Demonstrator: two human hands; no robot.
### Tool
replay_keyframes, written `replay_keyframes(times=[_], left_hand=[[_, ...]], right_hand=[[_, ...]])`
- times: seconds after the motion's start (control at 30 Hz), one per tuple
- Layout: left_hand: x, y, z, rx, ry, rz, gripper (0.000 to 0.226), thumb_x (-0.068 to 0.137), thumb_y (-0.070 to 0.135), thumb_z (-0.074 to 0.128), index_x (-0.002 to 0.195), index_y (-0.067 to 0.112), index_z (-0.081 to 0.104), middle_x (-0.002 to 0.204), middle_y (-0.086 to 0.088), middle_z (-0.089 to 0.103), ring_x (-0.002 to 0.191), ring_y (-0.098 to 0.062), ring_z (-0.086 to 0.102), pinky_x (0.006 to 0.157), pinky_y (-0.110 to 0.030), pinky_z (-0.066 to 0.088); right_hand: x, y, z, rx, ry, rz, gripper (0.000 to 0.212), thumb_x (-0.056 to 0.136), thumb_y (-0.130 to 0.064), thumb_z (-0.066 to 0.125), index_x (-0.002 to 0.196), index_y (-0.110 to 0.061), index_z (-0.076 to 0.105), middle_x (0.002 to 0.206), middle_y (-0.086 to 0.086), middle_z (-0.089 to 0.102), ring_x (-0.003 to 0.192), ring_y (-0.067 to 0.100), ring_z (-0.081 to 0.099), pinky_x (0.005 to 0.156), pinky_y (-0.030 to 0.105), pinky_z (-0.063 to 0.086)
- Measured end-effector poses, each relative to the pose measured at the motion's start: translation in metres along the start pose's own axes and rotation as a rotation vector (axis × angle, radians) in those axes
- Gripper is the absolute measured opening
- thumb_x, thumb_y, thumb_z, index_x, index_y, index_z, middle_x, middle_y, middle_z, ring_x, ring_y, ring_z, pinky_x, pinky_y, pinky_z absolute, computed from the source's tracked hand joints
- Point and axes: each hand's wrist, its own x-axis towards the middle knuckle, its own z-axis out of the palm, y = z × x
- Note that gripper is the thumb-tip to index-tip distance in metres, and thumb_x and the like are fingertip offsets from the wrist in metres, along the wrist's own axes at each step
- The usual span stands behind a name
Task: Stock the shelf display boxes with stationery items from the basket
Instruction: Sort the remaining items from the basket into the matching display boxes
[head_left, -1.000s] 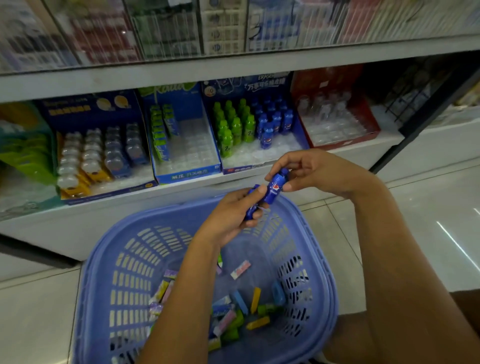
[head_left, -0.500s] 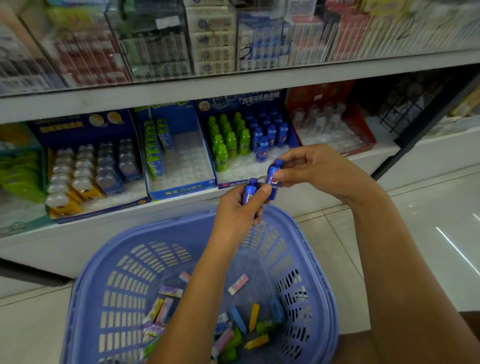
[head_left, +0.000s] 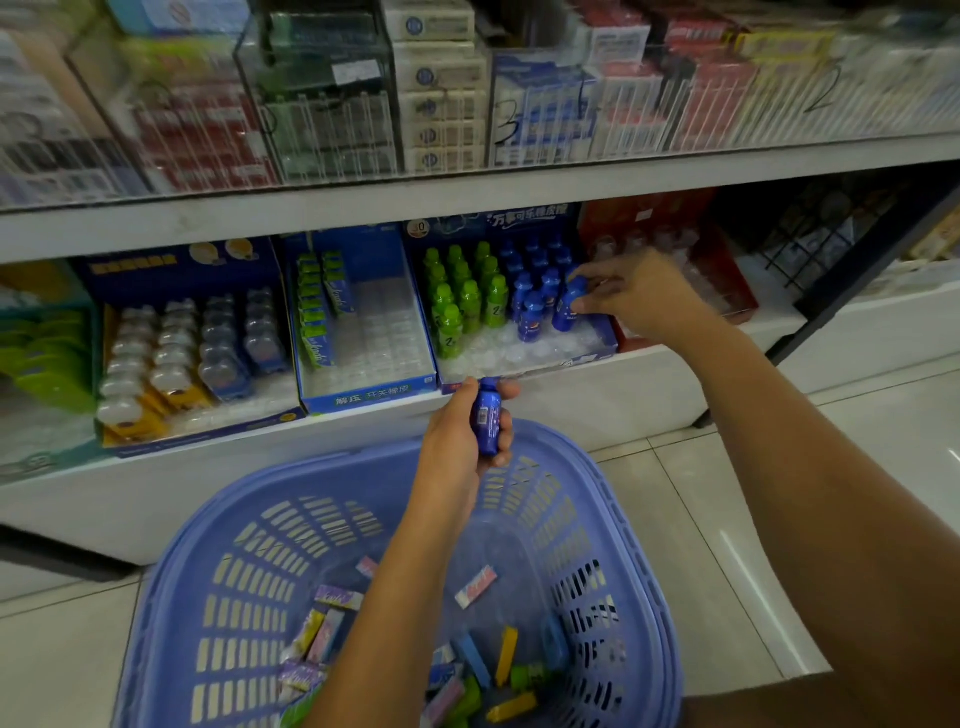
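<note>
My right hand (head_left: 631, 296) reaches into the blue display box (head_left: 519, 371) on the lower shelf and grips a small blue bottle-shaped eraser (head_left: 567, 306) at the right end of the blue rows. Green bottle erasers (head_left: 462, 296) fill the box's left half. My left hand (head_left: 457, 441) hovers above the basket's far rim, holding a second blue bottle eraser (head_left: 487, 415) upright. The purple plastic basket (head_left: 218, 545) sits on the floor below, with several wrapped erasers (head_left: 475, 587) and coloured pieces lying in its bottom.
Left of the bottle box stands a blue box (head_left: 363, 397) with green packs at its left side, then a box of clear-capped items (head_left: 171, 358). A red box (head_left: 727, 280) stands at the right. The upper shelf (head_left: 467, 192) overhangs. Tiled floor (head_left: 727, 493) lies at the right.
My right hand has moved from above the basket up into the blue display box with its bottle eraser. My left hand has stayed over the basket rim holding the other one.
</note>
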Motion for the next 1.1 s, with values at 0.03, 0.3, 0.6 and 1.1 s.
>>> replay_keyframes(times=[0.03,0.3,0.6,1.1], left_hand=[[0.001,0.0,0.0,-0.024,-0.008,-0.01,0.046,0.102,0.028,0.03,0.089,0.006,0.068,0.054,0.0,0.052,0.041,-0.009,0.042,0.036,-0.02,0.033],[-0.001,0.006,-0.004,-0.175,-0.091,-0.057,0.042,0.097,0.017,0.027,0.105,0.003,0.065,0.061,-0.003,0.051,0.046,-0.01,0.042,0.038,-0.019,0.033],[-0.013,0.016,0.001,-0.254,-0.096,-0.066,0.035,0.099,0.011,0.031,0.126,0.004,0.054,0.08,-0.007,0.056,0.066,-0.014,0.05,0.053,-0.021,0.043],[-0.028,0.013,0.002,0.462,0.191,0.568,0.031,0.086,0.014,0.068,0.114,0.024,0.06,0.111,0.003,0.065,0.097,-0.006,0.063,0.083,-0.017,0.052]], right_hand=[[0.003,0.002,0.003,-0.013,-0.016,-0.014,0.043,0.078,-0.009,0.074,0.12,-0.007,0.063,0.096,0.011,0.068,0.084,0.01,0.062,0.066,-0.005,0.041],[0.019,0.006,0.018,-0.19,-0.074,-0.068,0.045,0.079,-0.01,0.073,0.123,-0.01,0.062,0.113,0.014,0.066,0.096,0.02,0.065,0.081,0.008,0.042],[0.007,0.008,0.025,-0.089,-0.053,0.02,0.048,0.081,-0.01,0.072,0.126,-0.009,0.059,0.118,0.016,0.065,0.106,0.026,0.064,0.098,0.028,0.047],[-0.078,-0.079,0.044,0.328,-0.276,-0.023,0.012,0.077,-0.024,0.076,0.079,-0.014,0.07,0.067,0.002,0.07,0.06,0.005,0.067,0.061,0.016,0.053]])
